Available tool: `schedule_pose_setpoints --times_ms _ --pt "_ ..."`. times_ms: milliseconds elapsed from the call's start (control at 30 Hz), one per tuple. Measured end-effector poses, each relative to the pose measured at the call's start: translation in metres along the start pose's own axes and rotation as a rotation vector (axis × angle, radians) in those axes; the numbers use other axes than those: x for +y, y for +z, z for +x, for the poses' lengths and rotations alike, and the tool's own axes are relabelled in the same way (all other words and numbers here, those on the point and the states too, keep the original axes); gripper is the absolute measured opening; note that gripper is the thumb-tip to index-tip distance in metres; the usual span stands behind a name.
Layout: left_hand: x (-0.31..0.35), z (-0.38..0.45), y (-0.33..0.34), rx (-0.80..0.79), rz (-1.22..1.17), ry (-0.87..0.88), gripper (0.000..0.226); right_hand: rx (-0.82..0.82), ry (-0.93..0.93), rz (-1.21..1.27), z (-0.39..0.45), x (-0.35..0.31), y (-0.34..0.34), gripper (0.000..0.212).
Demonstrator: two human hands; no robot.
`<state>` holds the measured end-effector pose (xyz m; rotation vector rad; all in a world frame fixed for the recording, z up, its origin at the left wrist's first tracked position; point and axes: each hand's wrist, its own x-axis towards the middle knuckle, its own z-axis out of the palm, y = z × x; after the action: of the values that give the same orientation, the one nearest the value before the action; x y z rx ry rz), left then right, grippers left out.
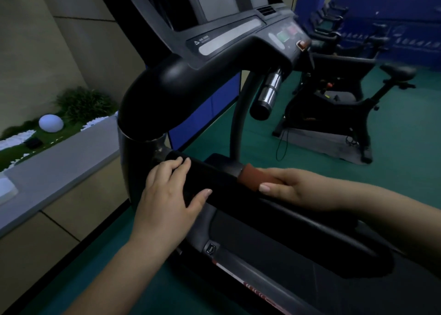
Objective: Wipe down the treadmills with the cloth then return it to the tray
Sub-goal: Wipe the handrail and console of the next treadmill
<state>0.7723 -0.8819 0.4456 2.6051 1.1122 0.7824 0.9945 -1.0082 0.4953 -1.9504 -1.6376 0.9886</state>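
While L hand [167, 190] lies flat, fingers relaxed, on matte black handrail [224, 185], R hand [286, 185] grips rust-brown cloth [253, 176].

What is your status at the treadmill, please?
Left hand flat on side handrail. Right hand holds brown cloth around rail. Nothing in the way.

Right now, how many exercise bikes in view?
2 clear: one exercise bike on the green floor right of the treadmill, another behind it near the blue wall. More dark frames may stand further back, too blurred to count.
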Motion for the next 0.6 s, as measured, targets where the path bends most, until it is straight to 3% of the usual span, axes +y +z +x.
schedule_pose_setpoints --times_ms 200,367,600 --pt "0.03 -0.005 0.01 0.07 -0.036 -0.19 0.065 -0.045 -0.247 0.094 0.051 0.005 0.007 0.049" --pt "0.074 -0.031 0.017 0.113 -0.053 -0.304 0.056 -0.171 -0.451 0.147 -0.005 0.041 -0.011 0.041" --pt "0.11 -0.058 0.023 0.091 -0.024 -0.406 0.048 -0.155 -0.527 0.055 0.034 0.016 -0.007 0.047"
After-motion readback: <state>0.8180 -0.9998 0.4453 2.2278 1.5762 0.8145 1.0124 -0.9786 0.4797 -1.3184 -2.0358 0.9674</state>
